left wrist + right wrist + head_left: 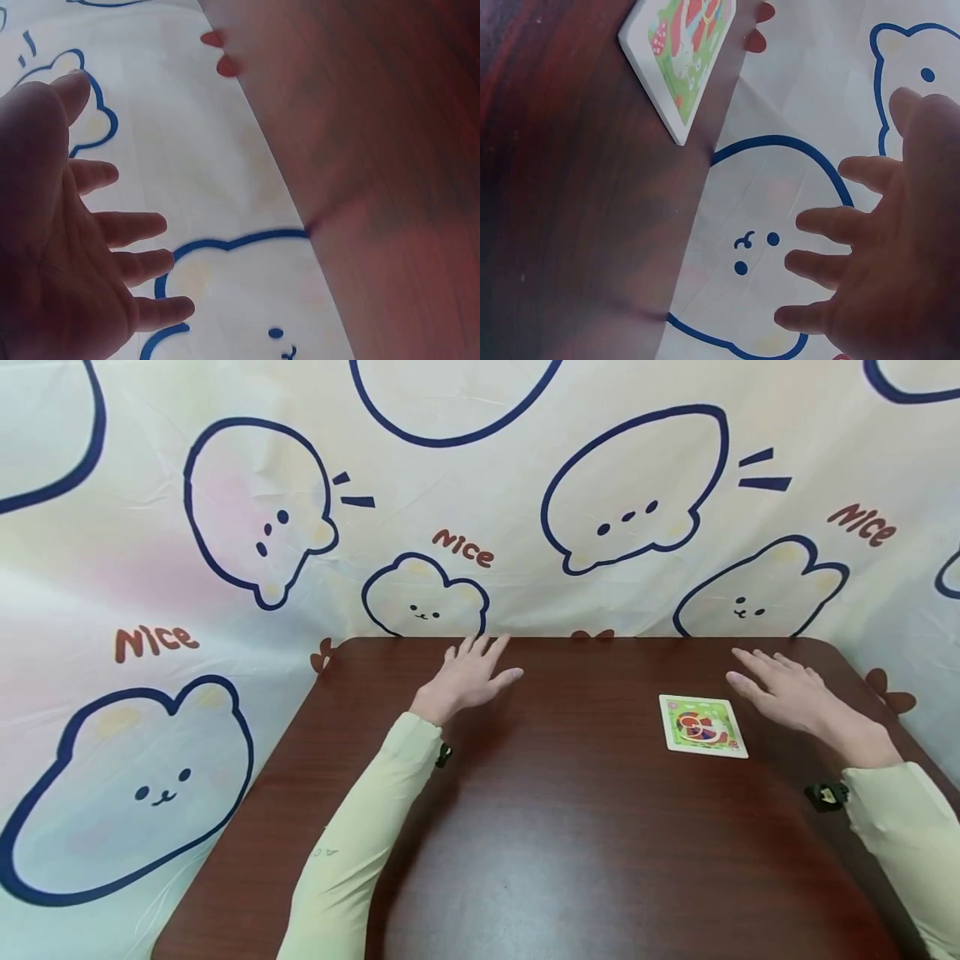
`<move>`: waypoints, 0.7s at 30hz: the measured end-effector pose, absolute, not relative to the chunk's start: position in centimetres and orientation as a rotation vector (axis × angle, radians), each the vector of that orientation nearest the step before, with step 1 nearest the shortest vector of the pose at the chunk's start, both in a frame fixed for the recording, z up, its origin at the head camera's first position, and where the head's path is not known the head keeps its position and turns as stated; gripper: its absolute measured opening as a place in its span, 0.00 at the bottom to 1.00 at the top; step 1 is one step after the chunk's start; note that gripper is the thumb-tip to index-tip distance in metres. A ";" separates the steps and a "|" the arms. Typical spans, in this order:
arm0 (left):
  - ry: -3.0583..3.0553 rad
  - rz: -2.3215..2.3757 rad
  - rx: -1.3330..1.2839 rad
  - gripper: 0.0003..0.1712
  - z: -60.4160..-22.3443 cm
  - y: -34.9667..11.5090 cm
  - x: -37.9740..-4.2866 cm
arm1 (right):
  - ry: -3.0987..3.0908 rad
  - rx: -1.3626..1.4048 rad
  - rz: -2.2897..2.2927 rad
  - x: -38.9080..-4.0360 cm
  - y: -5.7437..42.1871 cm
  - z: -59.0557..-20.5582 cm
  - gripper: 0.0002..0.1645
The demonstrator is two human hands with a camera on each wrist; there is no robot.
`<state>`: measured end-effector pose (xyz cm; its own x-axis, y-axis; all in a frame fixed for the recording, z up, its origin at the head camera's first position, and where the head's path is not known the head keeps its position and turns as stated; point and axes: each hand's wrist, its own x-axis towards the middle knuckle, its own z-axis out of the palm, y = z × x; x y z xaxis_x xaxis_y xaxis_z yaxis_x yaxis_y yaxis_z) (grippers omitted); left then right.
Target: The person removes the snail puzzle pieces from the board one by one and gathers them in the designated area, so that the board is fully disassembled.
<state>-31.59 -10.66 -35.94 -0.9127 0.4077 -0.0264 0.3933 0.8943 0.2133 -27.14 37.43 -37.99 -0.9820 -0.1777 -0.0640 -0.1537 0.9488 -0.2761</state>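
Note:
A square card-like board [702, 727] with a white border and a green, red and purple picture lies flat on the right part of the table. Its corner [676, 82] also shows at the top of the right wrist view. My right hand [795, 693] is just right of the board, held above the table with fingers spread and nothing in it. Toward the table's far edge on the left, my left hand [467, 679] hovers with its fingers extended, holding nothing. In the left wrist view, that hand's [82, 262] palm and separated fingers are visible.
The dark brown wooden table [540, 843] has a far edge that meets a pale cloth backdrop [517, 585] printed with blue bear outlines and "Nice" lettering. A dark wrist device [827, 795] sits at the right cuff, and another [444, 754] at the left cuff.

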 end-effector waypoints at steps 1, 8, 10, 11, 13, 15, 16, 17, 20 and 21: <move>2.988 0.320 0.648 0.45 -36.0 -10.4 -31.5 | 3.011 -0.268 -0.424 -27.1 37.4 -38.2 0.48; 2.979 0.386 0.690 0.44 -36.6 -7.5 -31.2 | 3.027 -0.367 -0.424 -26.6 37.5 -39.0 0.48; 2.964 0.412 0.708 0.44 -36.9 -6.7 -31.1 | 3.020 -0.401 -0.387 -26.5 37.7 -39.3 0.47; 2.952 0.435 0.712 0.44 -37.1 -6.3 -31.0 | 3.013 -0.417 -0.371 -26.4 37.8 -39.5 0.47; 2.932 0.472 0.726 0.44 -37.5 -5.6 -30.9 | 2.998 -0.445 -0.356 -26.3 38.0 -39.9 0.47; 2.917 0.498 0.749 0.44 -38.0 -5.0 -30.8 | 2.990 -0.461 -0.354 -26.1 38.1 -40.2 0.48; 2.907 0.510 0.759 0.44 -38.2 -4.7 -30.7 | 2.987 -0.472 -0.355 -26.1 38.1 -40.4 0.49; 2.902 0.510 0.772 0.43 -38.5 -4.4 -30.6 | 2.981 -0.480 -0.359 -26.1 38.1 -40.5 0.49; 2.888 0.496 0.798 0.43 -38.9 -3.6 -30.4 | 2.967 -0.512 -0.376 -26.1 37.9 -40.7 0.51; 2.885 0.485 0.804 0.42 -39.0 -3.3 -30.3 | 2.962 -0.518 -0.380 -26.1 37.8 -40.8 0.52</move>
<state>-30.27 -3.30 -39.05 -0.8543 0.5194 -0.0174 0.4852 0.8091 0.3316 -26.08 37.77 -40.81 -0.9356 -0.3469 -0.0657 -0.3192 0.9105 -0.2630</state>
